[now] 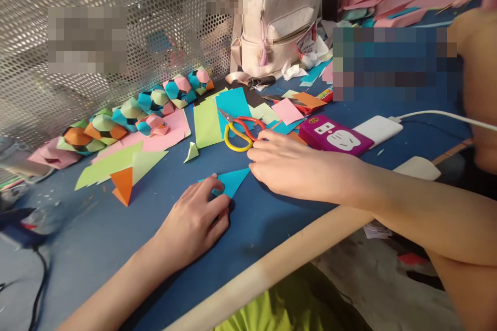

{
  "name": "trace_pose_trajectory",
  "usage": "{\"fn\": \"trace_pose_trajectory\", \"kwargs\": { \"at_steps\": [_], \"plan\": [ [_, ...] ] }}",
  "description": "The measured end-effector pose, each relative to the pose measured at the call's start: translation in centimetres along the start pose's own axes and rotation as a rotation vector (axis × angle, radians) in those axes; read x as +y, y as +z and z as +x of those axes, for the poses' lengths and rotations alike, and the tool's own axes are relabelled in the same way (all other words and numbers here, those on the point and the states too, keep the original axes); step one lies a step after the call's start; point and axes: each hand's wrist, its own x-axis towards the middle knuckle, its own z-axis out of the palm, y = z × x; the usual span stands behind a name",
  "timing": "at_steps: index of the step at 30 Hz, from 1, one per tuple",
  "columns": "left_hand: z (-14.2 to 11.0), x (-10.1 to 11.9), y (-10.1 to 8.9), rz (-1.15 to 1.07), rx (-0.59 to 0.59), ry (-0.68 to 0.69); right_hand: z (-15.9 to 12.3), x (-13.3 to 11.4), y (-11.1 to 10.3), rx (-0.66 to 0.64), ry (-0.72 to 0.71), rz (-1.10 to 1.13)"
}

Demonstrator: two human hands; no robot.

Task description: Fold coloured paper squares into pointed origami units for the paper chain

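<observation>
Perforated metal mesh (166,26) stands behind your blue bench (89,248), with a pale backpack (277,20) leaning near it and a row of multicoloured paper balls (134,108) running along its foot on the left. Directly before you, the blue paper triangle (236,182) lies flat on the bench, between your two hands. Your left hand (200,209) rests on its near side, fingers bent and a little apart, pressing from above. Your right hand (289,164) reaches across to its far tip, fingers side by side; you cannot tell whether they pinch the paper. Just beyond that hand lie the scissors (230,119), one handle loop yellow, the other red. Purple socket box (334,134) and white charger (378,130) sit to its right. Left of your left hand, an orange folded piece (123,183) overlaps pale green paper (145,163).
</observation>
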Motion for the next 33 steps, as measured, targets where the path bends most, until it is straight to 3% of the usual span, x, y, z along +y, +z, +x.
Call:
{"fn": "trace_pose_trajectory", "kwargs": {
  "at_steps": [6,9,12,18,25,33],
  "plan": [
    [0.0,0.0,0.2,0.013,0.006,0.000,1.1,-0.4,1.1,0.228,-0.064,0.063],
    [-0.1,0.0,0.2,0.029,0.004,-0.013,1.4,-0.7,1.9,0.166,-0.118,0.111],
    [-0.3,0.0,0.1,0.069,-0.006,-0.081,1.4,-0.7,2.4,0.184,-0.107,0.116],
    [-0.8,-0.9,0.0,0.140,0.022,-0.155,1.6,0.0,2.2,0.145,-0.135,0.137],
    [-0.9,-3.2,0.5,-0.131,0.136,-0.365,2.0,0.7,1.3,0.081,-0.106,0.260],
    [-0.4,-2.7,1.1,-0.226,0.179,-0.327,1.9,0.6,1.3,0.121,-0.082,0.353]
  ]
}}
